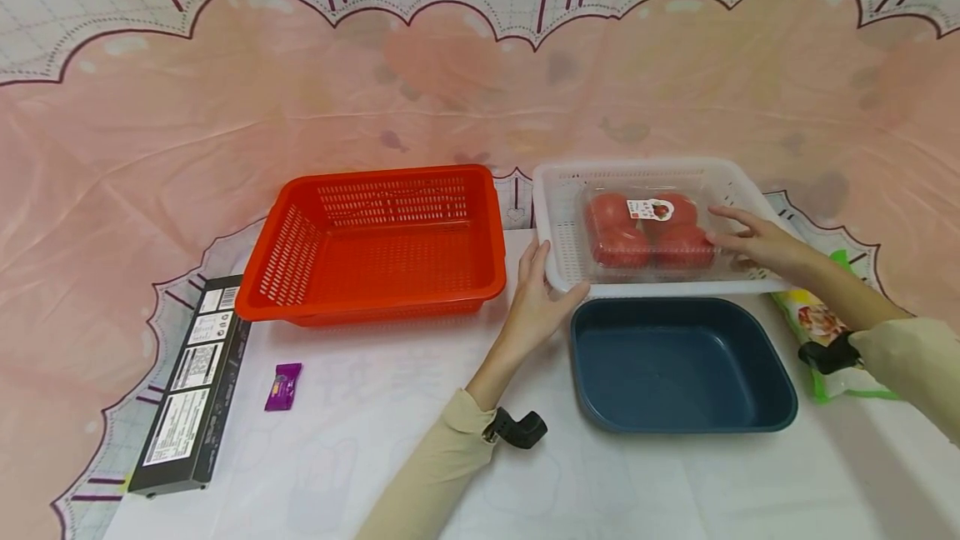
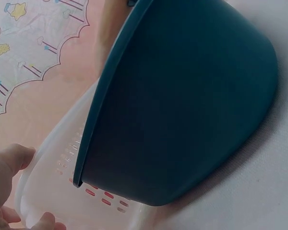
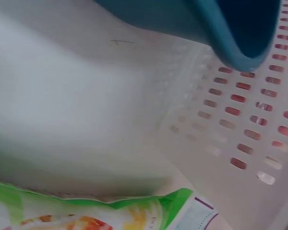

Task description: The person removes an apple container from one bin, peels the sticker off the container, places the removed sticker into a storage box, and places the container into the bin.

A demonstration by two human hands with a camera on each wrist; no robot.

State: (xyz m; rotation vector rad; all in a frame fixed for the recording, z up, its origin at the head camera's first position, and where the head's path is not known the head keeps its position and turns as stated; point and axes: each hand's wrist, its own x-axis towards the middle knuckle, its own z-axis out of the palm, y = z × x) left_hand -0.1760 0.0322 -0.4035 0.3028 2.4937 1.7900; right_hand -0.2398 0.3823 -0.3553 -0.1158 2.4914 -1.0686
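Observation:
A clear plastic box of tomatoes (image 1: 649, 232) with a white label lies in the white basket (image 1: 558, 207) at the back right. My right hand (image 1: 761, 244) reaches over the basket's right side, its fingers stretched out at the box's right end. At the basket's front left corner is my left hand (image 1: 536, 302), thumb spread along the front rim and fingers against the left side. Thumb and fingertips of the left hand (image 2: 12, 182) show beside the basket wall (image 2: 53, 191) in the left wrist view. The right wrist view shows the perforated basket side (image 3: 230, 124) but not the hand.
A dark blue tub (image 1: 682, 365) stands before the white basket. To the left are a red basket (image 1: 390, 261), a purple wrapped sweet (image 1: 283, 387) and a long black box (image 1: 191, 390) with white labels. A green-edged food bag (image 1: 817, 315) lies at right, partly under my right arm.

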